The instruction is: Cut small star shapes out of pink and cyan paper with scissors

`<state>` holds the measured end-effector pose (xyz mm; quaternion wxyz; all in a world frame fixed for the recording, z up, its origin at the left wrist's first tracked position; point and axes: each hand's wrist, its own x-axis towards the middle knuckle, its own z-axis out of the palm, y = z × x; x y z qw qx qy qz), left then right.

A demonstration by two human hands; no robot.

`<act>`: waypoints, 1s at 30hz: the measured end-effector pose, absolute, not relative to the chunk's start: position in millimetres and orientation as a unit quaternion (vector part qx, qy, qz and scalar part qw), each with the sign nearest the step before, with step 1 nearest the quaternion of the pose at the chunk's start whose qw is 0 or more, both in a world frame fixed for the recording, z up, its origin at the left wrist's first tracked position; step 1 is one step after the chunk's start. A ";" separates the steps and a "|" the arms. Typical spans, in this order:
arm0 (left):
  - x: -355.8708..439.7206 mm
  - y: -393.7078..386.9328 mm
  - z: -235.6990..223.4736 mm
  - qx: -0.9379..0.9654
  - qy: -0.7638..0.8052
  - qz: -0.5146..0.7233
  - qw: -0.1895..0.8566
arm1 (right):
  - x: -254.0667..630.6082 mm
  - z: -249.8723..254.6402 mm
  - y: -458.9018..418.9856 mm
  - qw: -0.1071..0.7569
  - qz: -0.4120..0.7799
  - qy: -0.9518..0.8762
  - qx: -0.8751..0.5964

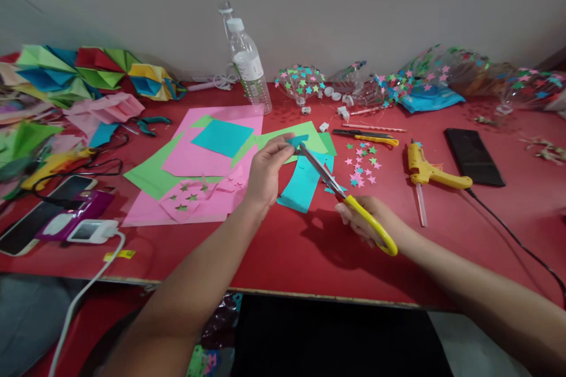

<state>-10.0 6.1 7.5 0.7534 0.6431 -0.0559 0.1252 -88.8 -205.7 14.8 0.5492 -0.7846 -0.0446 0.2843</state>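
Note:
My left hand (267,168) pinches a small piece of blue paper (299,140) above the middle of the table. In my right hand (369,221) is a pair of scissors (325,172) with yellow handles. Their blade tips meet the edge of that blue piece. Below the blades lies a larger blue paper strip (300,188) on the red tabletop. Small pink, green and blue paper stars (361,168) are scattered just right of the scissors. To the left, pink paper (190,153) and green sheets lie under a blue square (223,137). Pink scraps with star-shaped holes (188,197) rest nearer me.
A yellow glue gun (427,171) and a black phone (474,156) lie at right. Behind them are a cutter knife (367,136) and star-covered clear plastic pieces (300,81). A plastic bottle (252,70) stands by the wall. Folded paper and a charging device (75,218) are left.

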 end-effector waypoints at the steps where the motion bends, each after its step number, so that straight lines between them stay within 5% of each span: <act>1: -9.5 6.7 7.9 0.641 -0.053 0.126 0.756 | -88.3 13.9 -206.3 0.546 0.281 -0.048 -0.788; 30: -11.2 16.1 11.7 0.724 -0.133 0.172 0.654 | -85.5 32.1 -213.7 0.474 0.305 -0.093 -0.821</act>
